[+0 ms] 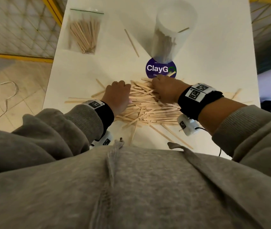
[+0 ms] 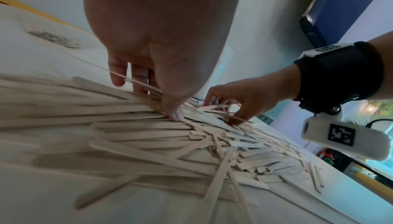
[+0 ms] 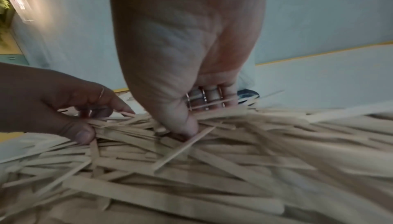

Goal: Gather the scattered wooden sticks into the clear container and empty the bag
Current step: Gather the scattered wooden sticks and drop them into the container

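Sticks (image 1: pixel 148 103) heaped at the table's (image 1: pixel 214 52) near edge. Far-left corner: bag (image 1: pixel 85 30) holding more sticks. Our left hand (image 1: pixel 117 95) curls onto the heap; right hand (image 1: pixel 166 91) pinches sticks. Container (image 1: pixel 171 35) stands mid-table, partly filled.

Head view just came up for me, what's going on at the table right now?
A person is working a heap of wooden sticks on the white table. The left hand and the right hand are both down in the pile, fingers curled round sticks to bunch them. The clear container behind the pile already holds some sticks. The bag at the far left is still full, and one stray stick lies between bag and container.
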`<action>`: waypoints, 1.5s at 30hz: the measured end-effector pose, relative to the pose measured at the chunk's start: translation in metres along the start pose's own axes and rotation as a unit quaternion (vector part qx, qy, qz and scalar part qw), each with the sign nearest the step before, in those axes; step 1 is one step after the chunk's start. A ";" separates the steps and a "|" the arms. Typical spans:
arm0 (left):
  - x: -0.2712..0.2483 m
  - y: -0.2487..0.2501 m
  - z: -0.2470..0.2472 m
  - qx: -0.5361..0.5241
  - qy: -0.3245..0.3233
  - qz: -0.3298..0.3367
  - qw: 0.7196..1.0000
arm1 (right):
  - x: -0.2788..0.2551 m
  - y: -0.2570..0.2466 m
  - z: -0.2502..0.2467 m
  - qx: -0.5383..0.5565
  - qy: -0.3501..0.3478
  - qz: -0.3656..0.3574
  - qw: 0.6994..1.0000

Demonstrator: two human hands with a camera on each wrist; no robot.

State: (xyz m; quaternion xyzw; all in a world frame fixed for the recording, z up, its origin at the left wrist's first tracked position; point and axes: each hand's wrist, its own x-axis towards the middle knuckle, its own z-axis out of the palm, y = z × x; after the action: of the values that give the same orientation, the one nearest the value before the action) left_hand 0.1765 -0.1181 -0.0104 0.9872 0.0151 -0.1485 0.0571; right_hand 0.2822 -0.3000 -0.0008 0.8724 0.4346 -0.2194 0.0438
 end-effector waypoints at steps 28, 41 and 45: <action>0.001 -0.016 -0.035 -0.313 0.093 -0.062 0.943 | -0.023 0.023 -0.037 0.400 0.251 0.079 0.878; 0.026 0.076 -0.066 -0.471 0.087 0.054 0.876 | -0.007 -0.025 -0.061 0.661 0.290 0.149 0.676; 0.023 0.069 -0.065 -0.436 0.067 0.026 0.897 | -0.003 -0.027 -0.057 0.592 0.305 0.177 0.725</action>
State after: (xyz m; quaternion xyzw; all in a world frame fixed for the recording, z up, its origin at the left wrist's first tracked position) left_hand 0.2209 -0.1788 0.0518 0.8709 0.0565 -0.0592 0.4846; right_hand 0.2795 -0.2706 0.0553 0.8019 0.0444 -0.1427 -0.5785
